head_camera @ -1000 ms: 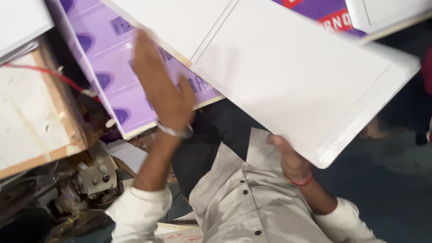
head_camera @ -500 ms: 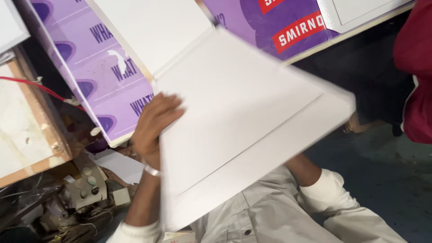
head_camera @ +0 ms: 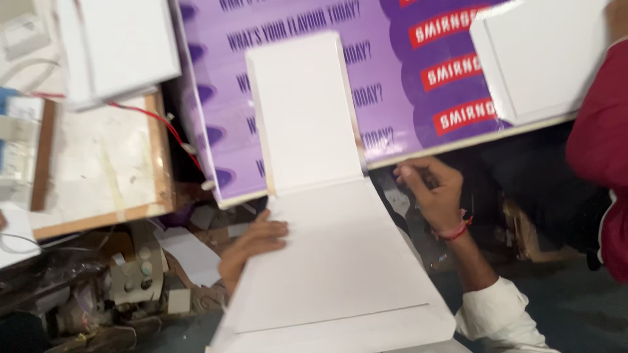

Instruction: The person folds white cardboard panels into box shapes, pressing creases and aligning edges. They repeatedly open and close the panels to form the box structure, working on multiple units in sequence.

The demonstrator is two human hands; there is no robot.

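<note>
Head view: left hand (head_camera: 252, 245) lies flat, fingers spread, on the left edge of a white board (head_camera: 333, 261) that leans up over the purple printed sheet (head_camera: 405, 85). Right hand (head_camera: 435, 193) is half-curled just right of the board, whether touching it unclear, near the sheet's lower edge.

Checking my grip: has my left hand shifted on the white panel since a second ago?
Yes. The left hand moved from the purple printed board down onto the white panel.

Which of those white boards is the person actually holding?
The big one in the lower middle: the left hand presses its left edge. The other white boards lie untouched on the purple sheet.
</note>
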